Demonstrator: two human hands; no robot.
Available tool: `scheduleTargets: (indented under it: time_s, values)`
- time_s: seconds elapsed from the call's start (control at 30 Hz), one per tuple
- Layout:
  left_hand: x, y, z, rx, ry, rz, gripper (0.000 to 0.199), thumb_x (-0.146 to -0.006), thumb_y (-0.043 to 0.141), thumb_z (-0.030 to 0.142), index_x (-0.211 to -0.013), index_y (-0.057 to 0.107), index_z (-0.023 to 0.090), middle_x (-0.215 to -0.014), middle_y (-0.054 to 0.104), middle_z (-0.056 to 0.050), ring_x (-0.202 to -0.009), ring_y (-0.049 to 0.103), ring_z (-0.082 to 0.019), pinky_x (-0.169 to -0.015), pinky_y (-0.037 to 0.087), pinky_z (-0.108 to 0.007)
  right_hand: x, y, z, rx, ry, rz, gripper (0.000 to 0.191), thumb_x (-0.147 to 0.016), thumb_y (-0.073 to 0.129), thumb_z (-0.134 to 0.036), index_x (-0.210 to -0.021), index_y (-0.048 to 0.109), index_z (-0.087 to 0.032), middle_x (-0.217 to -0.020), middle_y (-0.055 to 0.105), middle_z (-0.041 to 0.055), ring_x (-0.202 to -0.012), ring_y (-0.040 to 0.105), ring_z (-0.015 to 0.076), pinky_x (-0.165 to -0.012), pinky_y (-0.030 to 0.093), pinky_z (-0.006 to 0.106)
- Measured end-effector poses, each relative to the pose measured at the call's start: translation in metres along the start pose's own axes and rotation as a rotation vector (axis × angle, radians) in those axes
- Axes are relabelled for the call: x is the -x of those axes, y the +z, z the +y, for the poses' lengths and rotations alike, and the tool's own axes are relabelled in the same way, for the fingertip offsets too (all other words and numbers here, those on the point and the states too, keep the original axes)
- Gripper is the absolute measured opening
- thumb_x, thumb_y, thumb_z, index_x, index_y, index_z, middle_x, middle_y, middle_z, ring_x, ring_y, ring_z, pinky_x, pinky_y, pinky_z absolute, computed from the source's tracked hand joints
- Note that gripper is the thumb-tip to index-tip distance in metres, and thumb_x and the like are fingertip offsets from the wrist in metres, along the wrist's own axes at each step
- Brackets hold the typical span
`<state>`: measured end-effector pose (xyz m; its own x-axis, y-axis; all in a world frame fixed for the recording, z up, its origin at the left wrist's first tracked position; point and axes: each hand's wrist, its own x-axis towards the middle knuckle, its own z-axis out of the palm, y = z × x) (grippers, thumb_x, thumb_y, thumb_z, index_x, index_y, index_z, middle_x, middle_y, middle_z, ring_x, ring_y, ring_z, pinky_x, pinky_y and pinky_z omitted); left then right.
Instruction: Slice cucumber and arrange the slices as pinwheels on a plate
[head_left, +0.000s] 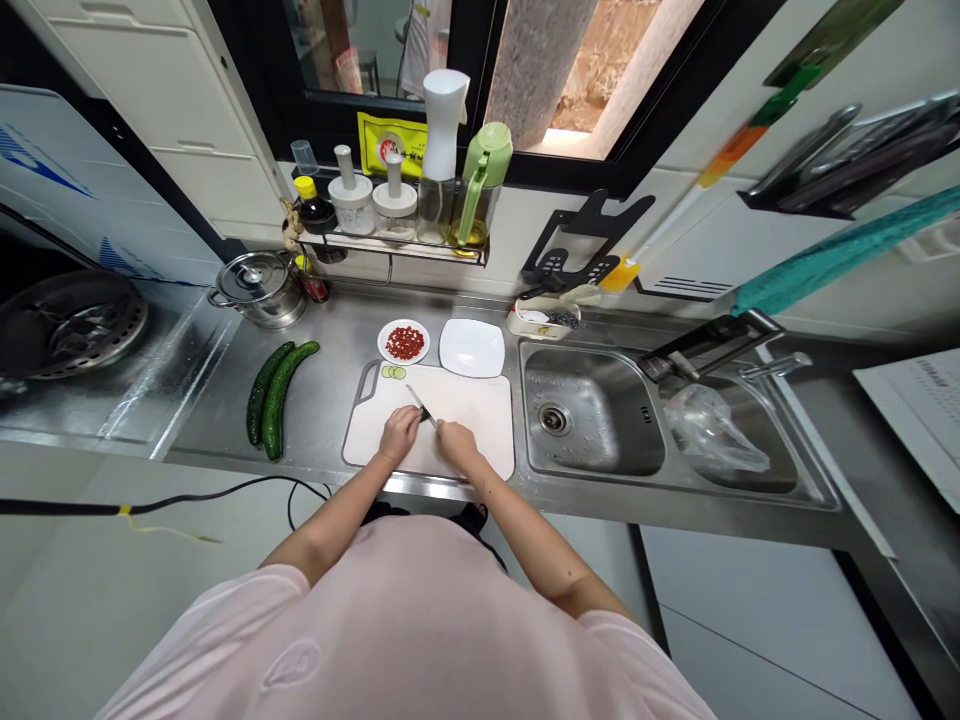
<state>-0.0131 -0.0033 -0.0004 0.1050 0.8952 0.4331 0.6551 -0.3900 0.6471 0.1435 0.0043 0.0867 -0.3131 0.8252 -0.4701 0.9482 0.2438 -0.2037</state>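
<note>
The knife (421, 403) has a narrow, silvery blade, slanting away and leftward from the right hand's (456, 442) fingers, its tip beyond the left fingertips. A dark green stub of cucumber (425, 413), mostly hidden, juts from the left hand's (400, 433) fingers towards the blade; whether they touch is unclear. Pale green slices (394, 372) lie flat in a short row, beyond the left fingers. The white, grey-edged board (480, 410) lies flat beneath both hands' fingers.
</note>
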Motion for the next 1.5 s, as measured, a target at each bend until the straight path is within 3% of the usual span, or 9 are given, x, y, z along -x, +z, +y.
scheduleTargets:
  time_s: [0.27, 0.57, 1.07, 1.5]
  values:
    - [0.000, 0.000, 0.001, -0.018, -0.008, 0.006, 0.023, -0.091, 0.041, 0.021, -0.099, 0.062, 0.019, -0.095, 0.064, -0.008, -0.093, 0.058, -0.018, -0.084, 0.048, -0.036, 0.011, 0.008, 0.005, -0.003, 0.015, 0.029, 0.025, -0.091, 0.034, -0.017, -0.106, 0.055, -0.015, -0.096, 0.066, 0.0120, -0.090, 0.062, 0.0203, -0.073, 0.042, 0.028]
    - [0.000, -0.001, 0.004, 0.002, -0.007, 0.012, 0.024, -0.091, 0.040, 0.023, -0.101, 0.061, 0.020, -0.097, 0.064, -0.008, -0.094, 0.058, -0.018, -0.084, 0.049, -0.037, 0.035, 0.017, 0.017, 0.004, 0.056, -0.027, 0.025, -0.091, 0.036, -0.017, -0.106, 0.055, -0.016, -0.094, 0.066, 0.0128, -0.089, 0.063, 0.0220, -0.073, 0.042, 0.029]
    - [0.001, 0.000, 0.001, -0.017, 0.001, 0.006, 0.022, -0.091, 0.041, 0.021, -0.100, 0.061, 0.020, -0.095, 0.063, -0.007, -0.093, 0.058, -0.018, -0.084, 0.048, -0.036, 0.003, 0.008, 0.001, 0.010, 0.014, 0.055, 0.025, -0.089, 0.035, -0.012, -0.103, 0.055, -0.015, -0.095, 0.067, 0.0117, -0.090, 0.063, 0.0209, -0.072, 0.043, 0.028]
    - [0.001, -0.001, 0.002, -0.001, -0.011, 0.006, 0.021, -0.091, 0.041, 0.021, -0.099, 0.061, 0.019, -0.096, 0.063, -0.007, -0.094, 0.057, -0.018, -0.083, 0.048, -0.036, 0.020, 0.014, 0.005, 0.004, 0.058, 0.029, 0.026, -0.090, 0.033, -0.014, -0.106, 0.055, -0.015, -0.095, 0.066, 0.0129, -0.091, 0.063, 0.0212, -0.075, 0.043, 0.030]
